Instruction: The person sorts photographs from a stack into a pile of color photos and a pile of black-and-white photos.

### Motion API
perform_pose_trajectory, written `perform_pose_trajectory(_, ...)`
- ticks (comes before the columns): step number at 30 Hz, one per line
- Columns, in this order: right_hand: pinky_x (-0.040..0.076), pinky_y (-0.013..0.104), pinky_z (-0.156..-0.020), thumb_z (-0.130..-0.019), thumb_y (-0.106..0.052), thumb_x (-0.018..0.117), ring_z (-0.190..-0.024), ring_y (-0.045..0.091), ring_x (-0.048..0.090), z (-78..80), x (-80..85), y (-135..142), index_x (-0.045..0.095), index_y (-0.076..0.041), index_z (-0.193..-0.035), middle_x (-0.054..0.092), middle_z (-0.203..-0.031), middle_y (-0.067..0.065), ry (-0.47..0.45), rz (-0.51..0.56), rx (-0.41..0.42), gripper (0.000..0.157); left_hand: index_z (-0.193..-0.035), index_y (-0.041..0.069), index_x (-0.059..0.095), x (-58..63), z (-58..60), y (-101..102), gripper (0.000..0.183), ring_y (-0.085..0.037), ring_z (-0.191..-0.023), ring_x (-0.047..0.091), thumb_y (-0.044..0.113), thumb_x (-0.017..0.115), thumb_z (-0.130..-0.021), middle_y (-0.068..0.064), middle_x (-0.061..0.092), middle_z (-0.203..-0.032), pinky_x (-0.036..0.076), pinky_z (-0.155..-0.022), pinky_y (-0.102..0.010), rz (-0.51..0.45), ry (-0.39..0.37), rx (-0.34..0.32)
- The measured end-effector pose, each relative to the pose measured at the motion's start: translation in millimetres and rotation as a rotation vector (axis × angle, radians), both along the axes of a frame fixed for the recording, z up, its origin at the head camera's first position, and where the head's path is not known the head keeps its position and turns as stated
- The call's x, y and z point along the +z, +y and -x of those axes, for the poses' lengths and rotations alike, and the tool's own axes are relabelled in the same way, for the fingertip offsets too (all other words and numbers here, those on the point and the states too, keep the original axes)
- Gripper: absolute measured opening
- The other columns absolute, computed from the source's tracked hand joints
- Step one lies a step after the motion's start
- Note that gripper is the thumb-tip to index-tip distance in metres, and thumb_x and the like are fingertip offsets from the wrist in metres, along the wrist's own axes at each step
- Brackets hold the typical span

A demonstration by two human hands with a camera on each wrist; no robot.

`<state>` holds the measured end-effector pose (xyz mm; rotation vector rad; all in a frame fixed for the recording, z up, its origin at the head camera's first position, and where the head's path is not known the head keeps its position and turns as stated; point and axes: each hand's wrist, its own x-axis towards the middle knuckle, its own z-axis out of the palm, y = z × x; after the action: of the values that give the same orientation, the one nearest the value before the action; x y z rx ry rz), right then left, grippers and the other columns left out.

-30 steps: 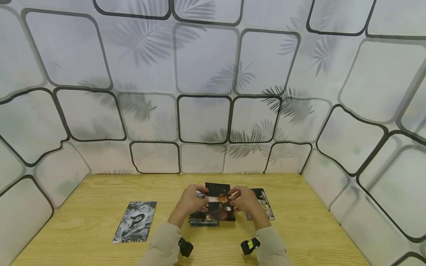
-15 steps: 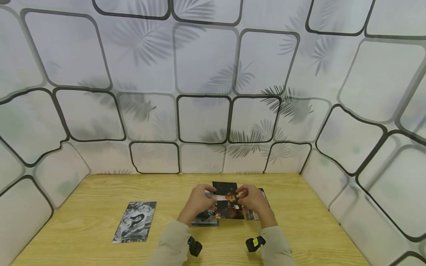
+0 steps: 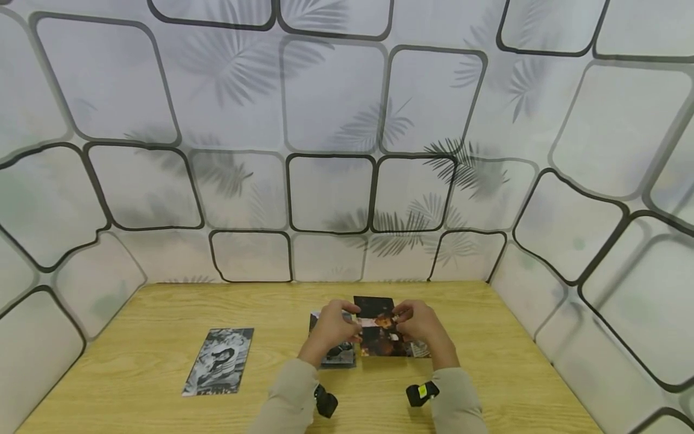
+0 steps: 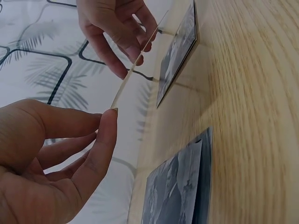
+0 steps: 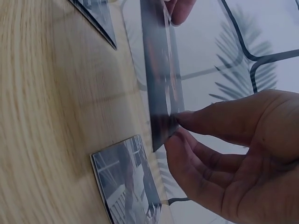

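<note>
Both hands hold up a dark colour photo print [image 3: 378, 331], pinched by its two side edges above the table. My left hand [image 3: 337, 325] has thumb and fingertips on its left edge; my right hand [image 3: 423, 325] pinches the opposite edge. In the left wrist view the photo is seen edge-on as a thin, slightly bowed sheet. Below the left hand lies a small stack of black-and-white photos [image 4: 175, 186], their edges not lined up. Another pile of photos [image 5: 128, 179] lies under the right hand, partly hidden in the head view by the held print and the hand.
A single black-and-white photo [image 3: 218, 361] lies apart on the left of the wooden table [image 3: 135, 374]. A patterned cloth [image 3: 331, 193] with leaf shapes and dark outlines rises behind the table and along both sides.
Both hands have carried the dark photo to the right, from over the left stack toward the right-hand pile. More of the left stack now shows; the lone photo stays put.
</note>
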<state>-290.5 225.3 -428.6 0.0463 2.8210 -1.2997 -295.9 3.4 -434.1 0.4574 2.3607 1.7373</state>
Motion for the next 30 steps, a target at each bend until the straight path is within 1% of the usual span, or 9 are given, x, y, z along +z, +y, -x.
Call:
perform_pose_trajectory(2,0.062,0.039,-0.065,-0.089,0.007,0.068,-0.075,0.022,0.068,0.3,-0.1,1.7,0.069,0.003,-0.121,0.069,-0.1,0.018,0.002,-0.002,0.001,0.032,-0.13,-0.012,0.062,-0.5,-0.7,1.9,0.041,-0.033,-0.073,0.075,-0.011,0.067,-0.089,-0.026,0.07,-0.098,0.065,-0.073,-0.045,-0.016,-0.017,-0.001)
perform_pose_trajectory(5,0.062,0.04,-0.065,-0.089,0.008,0.067,-0.075,0.023,0.068,0.6,-0.5,4.6,0.068,0.004,-0.121,0.069,-0.1,0.019,0.003,0.0,0.002,0.033,-0.13,-0.011,0.062,-1.9,-1.6,5.7,0.042,-0.03,-0.076,0.074,-0.012,0.067,-0.089,-0.025,0.07,-0.099,0.065,-0.074,-0.045,-0.037,-0.041,0.0)
perform_pose_trajectory(7,0.062,0.04,-0.065,-0.088,0.009,0.067,-0.076,0.023,0.068,0.9,-1.2,6.8,0.068,0.004,-0.12,0.068,-0.099,0.019,0.002,0.006,-0.004,0.032,-0.13,-0.011,0.062,-3.7,-2.1,8.8,0.041,-0.029,-0.077,0.074,-0.012,0.067,-0.089,-0.025,0.07,-0.099,0.065,-0.074,-0.046,-0.04,-0.043,0.002)
perform_pose_trajectory(12,0.063,0.042,-0.068,-0.088,0.01,0.067,-0.082,0.025,0.067,0.6,-1.5,10.0,0.068,0.005,-0.119,0.067,-0.099,0.019,-0.002,0.019,-0.021,0.031,-0.127,-0.011,0.062,-8.2,-5.0,15.9,0.04,-0.033,-0.078,0.075,-0.015,0.067,-0.088,-0.026,0.071,-0.097,0.065,-0.072,-0.045,-0.045,-0.04,0.027)
perform_pose_trajectory(14,0.063,0.042,-0.068,-0.088,0.01,0.067,-0.084,0.026,0.067,0.5,-0.9,11.1,0.068,0.005,-0.119,0.067,-0.099,0.019,-0.004,0.019,-0.021,0.031,-0.127,-0.011,0.062,-10.2,-5.2,17.7,0.04,-0.034,-0.078,0.074,-0.015,0.066,-0.088,-0.026,0.07,-0.097,0.065,-0.072,-0.045,-0.061,-0.047,0.032)
perform_pose_trajectory(16,0.063,0.042,-0.069,-0.089,0.009,0.067,-0.085,0.026,0.067,0.3,-0.4,12.4,0.068,0.004,-0.12,0.066,-0.099,0.019,-0.01,0.012,-0.023,0.031,-0.126,-0.01,0.063,-12.3,-4.0,19.3,0.039,-0.032,-0.077,0.074,-0.015,0.067,-0.088,-0.026,0.07,-0.096,0.065,-0.072,-0.044,-0.066,-0.052,0.038)
perform_pose_trajectory(20,0.062,0.041,-0.069,-0.089,0.008,0.068,-0.084,0.026,0.067,0.6,0.0,15.4,0.068,0.003,-0.121,0.066,-0.099,0.018,-0.017,-0.008,-0.03,0.033,-0.124,-0.01,0.065,-15.9,-1.1,23.3,0.037,-0.028,-0.075,0.073,-0.014,0.068,-0.087,-0.024,0.07,-0.095,0.065,-0.07,-0.043,-0.06,-0.045,0.055)
perform_pose_trajectory(24,0.062,0.041,-0.07,-0.09,0.007,0.067,-0.084,0.026,0.067,0.6,0.6,18.1,0.067,0.002,-0.124,0.066,-0.1,0.018,-0.028,-0.028,-0.029,0.034,-0.122,-0.01,0.066,-18.5,-1.9,27.9,0.037,-0.023,-0.074,0.071,-0.015,0.068,-0.086,-0.022,0.069,-0.093,0.065,-0.069,-0.041,-0.061,-0.036,0.073)
perform_pose_trajectory(30,0.063,0.043,-0.07,-0.089,0.008,0.066,-0.084,0.027,0.067,-1.0,1.1,23.9,0.067,0.004,-0.124,0.065,-0.1,0.02,-0.023,-0.022,-0.036,0.035,-0.121,-0.008,0.067,-21.8,-3.8,35.1,0.036,-0.025,-0.073,0.07,-0.014,0.069,-0.086,-0.019,0.068,-0.09,0.064,-0.066,-0.04,-0.035,-0.002,0.07)
